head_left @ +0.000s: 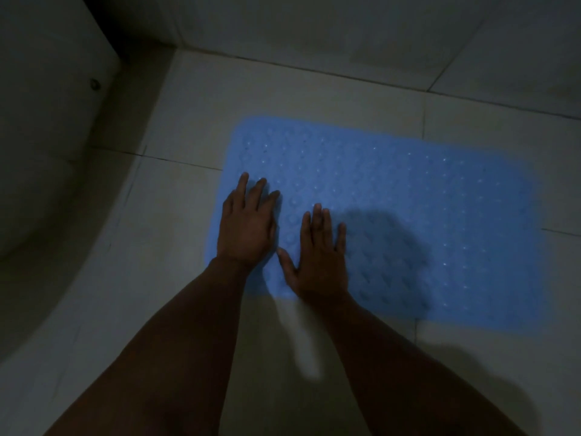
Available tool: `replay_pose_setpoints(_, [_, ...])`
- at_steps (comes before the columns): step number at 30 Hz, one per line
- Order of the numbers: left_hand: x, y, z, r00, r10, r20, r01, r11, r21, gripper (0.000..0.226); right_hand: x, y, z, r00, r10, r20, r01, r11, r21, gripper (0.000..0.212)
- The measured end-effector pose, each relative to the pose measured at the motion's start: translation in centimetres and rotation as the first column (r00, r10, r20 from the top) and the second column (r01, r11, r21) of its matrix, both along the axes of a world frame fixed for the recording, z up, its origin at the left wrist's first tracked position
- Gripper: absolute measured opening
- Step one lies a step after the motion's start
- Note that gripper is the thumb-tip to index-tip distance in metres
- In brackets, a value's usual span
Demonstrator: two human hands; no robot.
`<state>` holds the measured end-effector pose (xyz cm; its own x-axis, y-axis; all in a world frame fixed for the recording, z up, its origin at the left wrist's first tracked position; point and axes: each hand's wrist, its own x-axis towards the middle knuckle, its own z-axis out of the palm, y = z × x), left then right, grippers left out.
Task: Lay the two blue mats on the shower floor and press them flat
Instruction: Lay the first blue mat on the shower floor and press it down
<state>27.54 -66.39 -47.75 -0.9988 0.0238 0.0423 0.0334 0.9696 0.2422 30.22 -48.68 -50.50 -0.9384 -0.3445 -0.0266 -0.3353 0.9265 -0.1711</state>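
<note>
Item: blue mat [408, 215], one visible. It lies flat on the shower floor [188, 121], its long side running left to right across pale tiles with dark grout lines. The surface is covered in rows of small raised bumps with tiny pale specks. No brand, label or writing can be read on it; the scene is dim and somewhat blurred.

Left hand [246, 228]: palm down on the mat's left edge, grip spread, fingers straight and pointing away from the person. The outermost fingers sit near or over the mat's left border.

Right hand [319, 256]: palm down on the mat's near left portion, just beside the left hand, grip spread, fingers straight, thumb angled out toward the left hand. The heel of the hand sits at the mat's near edge.

Both forearms are bare and reach forward from the bottom of the view.

Surroundings: a curved pale raised edge [56, 152] bounds the floor on the left; a tiled wall [345, 26] stands beyond the mat.
</note>
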Motion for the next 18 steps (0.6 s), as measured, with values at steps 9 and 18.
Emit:
replay_pose_setpoints(9, [1.0, -2.0, 1.2, 0.997, 0.077, 0.023, -0.077, 0.997, -0.026, 0.054, -2.7, -0.4, 3.1, 0.914, 0.002, 0.406, 0.008, 1.0, -0.023, 0.096])
replay_pose_setpoints(18, [2.3, 2.6, 0.5, 0.998, -0.057, -0.022, 0.058, 0.997, 0.044, 0.058, -9.1, 2.2, 7.8, 0.937, -0.074, 0.341, 0.172, 0.948, -0.268, 0.05])
